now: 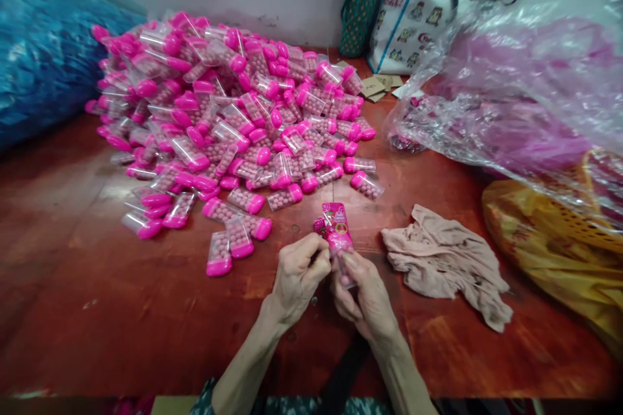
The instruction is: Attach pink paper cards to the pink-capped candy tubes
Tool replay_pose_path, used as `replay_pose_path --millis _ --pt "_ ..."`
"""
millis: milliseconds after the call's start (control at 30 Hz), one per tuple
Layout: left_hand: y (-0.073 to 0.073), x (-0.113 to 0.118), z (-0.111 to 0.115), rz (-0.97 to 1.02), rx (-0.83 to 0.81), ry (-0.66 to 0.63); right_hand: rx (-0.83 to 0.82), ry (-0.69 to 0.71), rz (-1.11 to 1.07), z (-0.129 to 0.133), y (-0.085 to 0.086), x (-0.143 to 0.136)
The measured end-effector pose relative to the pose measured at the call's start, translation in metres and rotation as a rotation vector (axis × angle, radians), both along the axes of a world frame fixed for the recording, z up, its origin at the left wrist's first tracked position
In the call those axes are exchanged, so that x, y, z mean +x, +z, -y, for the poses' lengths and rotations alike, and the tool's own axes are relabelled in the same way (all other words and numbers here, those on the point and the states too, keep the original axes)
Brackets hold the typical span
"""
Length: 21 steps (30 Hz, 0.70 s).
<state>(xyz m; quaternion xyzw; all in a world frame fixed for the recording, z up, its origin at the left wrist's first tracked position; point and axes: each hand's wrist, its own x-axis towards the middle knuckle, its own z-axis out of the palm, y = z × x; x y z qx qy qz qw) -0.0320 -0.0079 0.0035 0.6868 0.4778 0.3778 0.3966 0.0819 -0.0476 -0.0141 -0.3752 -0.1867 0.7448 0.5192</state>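
My right hand (pixel 363 295) is closed around a small clear container of pink beads, with a pink printed label (pixel 337 224) at its far end. My left hand (pixel 302 272) touches the label's left side with fingers pinched together; what lies between those fingertips is hidden. Beyond my hands a large heap of clear containers with bright pink caps and pink beads (pixel 233 117) spreads over the reddish-brown table (pixel 121 318). Nearest my left hand in that heap is a container (pixel 219 253) standing at its front edge.
A crumpled beige cloth (pixel 445 259) lies right of my hands. Farther right are a yellow bag (pixel 545 253) and clear plastic wrap (pixel 511 91). A blue plastic bag (pixel 43 52) sits at the far left, a white tote (pixel 409 19) by the wall.
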Motion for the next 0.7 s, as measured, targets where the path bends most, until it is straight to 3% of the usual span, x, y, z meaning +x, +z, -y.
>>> replay_pose_path --millis 300,500,700 --pt "-0.0009 -0.0010 -0.0006 -0.010 0.010 0.014 0.181 -0.124 0.424 0.0022 -0.0031 -0.0051" --pt "-0.0044 -0.0007 -0.0015 0.132 -0.146 0.015 0.168 -0.146 0.396 0.0000 -0.0051 -0.0042" --pt "-0.0042 -0.0026 -0.0062 0.434 -0.343 0.144 0.202 -0.083 0.405 0.0008 -0.0059 -0.0082"
